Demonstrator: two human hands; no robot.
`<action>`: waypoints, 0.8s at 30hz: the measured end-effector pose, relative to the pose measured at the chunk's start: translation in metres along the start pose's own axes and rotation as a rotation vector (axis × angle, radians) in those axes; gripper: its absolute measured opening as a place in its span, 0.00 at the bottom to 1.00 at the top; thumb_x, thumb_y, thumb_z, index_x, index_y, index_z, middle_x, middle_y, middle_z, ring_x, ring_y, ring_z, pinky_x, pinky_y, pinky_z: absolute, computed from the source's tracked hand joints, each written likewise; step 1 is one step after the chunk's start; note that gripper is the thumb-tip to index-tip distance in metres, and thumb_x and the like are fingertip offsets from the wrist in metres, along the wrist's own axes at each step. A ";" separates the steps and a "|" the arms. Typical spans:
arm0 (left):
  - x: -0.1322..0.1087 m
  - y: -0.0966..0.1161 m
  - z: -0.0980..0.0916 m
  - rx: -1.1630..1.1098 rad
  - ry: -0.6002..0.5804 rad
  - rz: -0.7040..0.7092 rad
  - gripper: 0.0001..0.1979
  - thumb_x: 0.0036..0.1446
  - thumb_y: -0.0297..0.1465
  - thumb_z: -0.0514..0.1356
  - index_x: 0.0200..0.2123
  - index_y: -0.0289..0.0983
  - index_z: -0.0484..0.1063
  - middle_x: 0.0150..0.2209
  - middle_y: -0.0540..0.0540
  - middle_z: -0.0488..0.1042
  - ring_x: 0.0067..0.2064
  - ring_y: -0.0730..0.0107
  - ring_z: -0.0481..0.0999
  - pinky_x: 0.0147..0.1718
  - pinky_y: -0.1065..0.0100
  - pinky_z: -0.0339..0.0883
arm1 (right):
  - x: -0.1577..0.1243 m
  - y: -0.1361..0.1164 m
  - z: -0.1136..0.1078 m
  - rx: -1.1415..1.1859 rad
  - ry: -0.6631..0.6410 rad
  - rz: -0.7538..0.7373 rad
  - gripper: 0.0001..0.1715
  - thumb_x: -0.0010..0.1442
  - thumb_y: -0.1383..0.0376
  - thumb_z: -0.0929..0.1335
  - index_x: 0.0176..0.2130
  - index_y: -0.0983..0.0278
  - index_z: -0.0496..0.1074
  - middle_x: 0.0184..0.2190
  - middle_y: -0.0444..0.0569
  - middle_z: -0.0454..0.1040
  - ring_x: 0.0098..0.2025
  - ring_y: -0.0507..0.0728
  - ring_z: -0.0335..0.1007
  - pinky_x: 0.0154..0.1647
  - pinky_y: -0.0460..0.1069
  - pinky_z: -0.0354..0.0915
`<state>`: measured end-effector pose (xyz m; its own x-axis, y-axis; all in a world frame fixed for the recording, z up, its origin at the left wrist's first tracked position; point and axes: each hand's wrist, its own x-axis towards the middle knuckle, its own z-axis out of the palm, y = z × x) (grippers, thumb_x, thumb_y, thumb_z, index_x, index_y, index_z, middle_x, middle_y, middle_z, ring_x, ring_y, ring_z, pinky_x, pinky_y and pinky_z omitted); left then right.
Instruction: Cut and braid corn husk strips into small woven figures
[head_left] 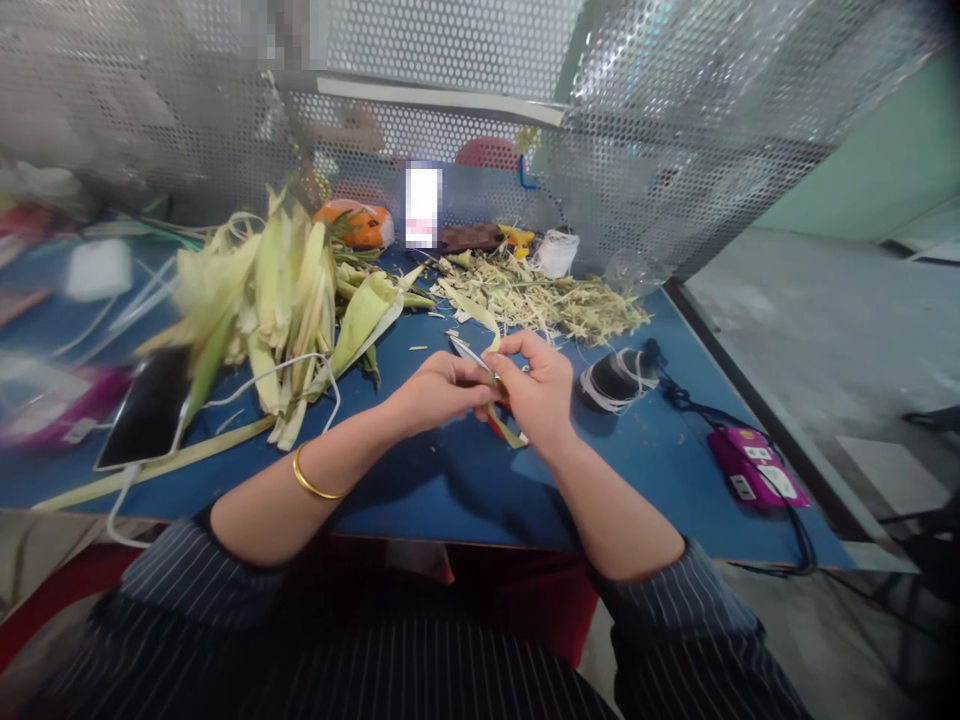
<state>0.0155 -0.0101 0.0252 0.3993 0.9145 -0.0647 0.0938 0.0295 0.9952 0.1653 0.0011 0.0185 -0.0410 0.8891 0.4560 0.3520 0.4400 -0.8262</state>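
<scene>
Both hands meet over the blue table point(420, 500). My left hand point(442, 390) pinches a narrow green husk strip point(480, 312) from the left. Close against it, my right hand point(534, 385) has its thumb and fingers closed on the same strip, whose ends stick out above and below the fingers. Scissors point(466, 352) lie at the hands, blades pointing up and left, with a red handle partly hidden beneath the right hand; I cannot make out how they are held. Behind the hands is a pile of shredded husk point(555, 300).
Corn husks point(289, 290) are heaped at the left, beside a phone point(146, 410) with a white cable. A black spool wound with white string point(616, 380) and a purple box point(757, 465) with black cables sit at right. Mesh panels point(450, 50) stand behind.
</scene>
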 end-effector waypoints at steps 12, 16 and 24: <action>0.007 0.000 -0.015 -0.227 0.140 -0.084 0.18 0.61 0.41 0.59 0.26 0.34 0.76 0.23 0.46 0.74 0.21 0.77 0.71 0.18 0.73 0.56 | 0.029 0.010 -0.029 -0.009 -0.510 0.075 0.14 0.60 0.56 0.69 0.35 0.62 0.79 0.31 0.45 0.79 0.34 0.53 0.71 0.38 0.49 0.65; 0.005 0.001 -0.016 -0.185 0.159 -0.096 0.14 0.55 0.39 0.65 0.26 0.34 0.75 0.23 0.49 0.73 0.20 0.80 0.69 0.18 0.74 0.53 | 0.028 0.012 -0.030 -0.086 -0.444 0.068 0.10 0.58 0.59 0.70 0.30 0.63 0.78 0.25 0.43 0.76 0.27 0.50 0.65 0.31 0.47 0.60; 0.008 -0.003 -0.017 -0.262 0.202 -0.140 0.07 0.54 0.33 0.66 0.31 0.33 0.79 0.24 0.48 0.75 0.22 0.81 0.69 0.21 0.74 0.55 | 0.022 0.022 -0.014 -0.251 -0.067 -0.262 0.08 0.61 0.60 0.69 0.36 0.59 0.79 0.40 0.49 0.80 0.45 0.59 0.73 0.50 0.55 0.64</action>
<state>0.0030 0.0039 0.0233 0.2088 0.9547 -0.2121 -0.1127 0.2389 0.9645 0.1850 0.0285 0.0154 -0.2184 0.7600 0.6121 0.5395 0.6167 -0.5733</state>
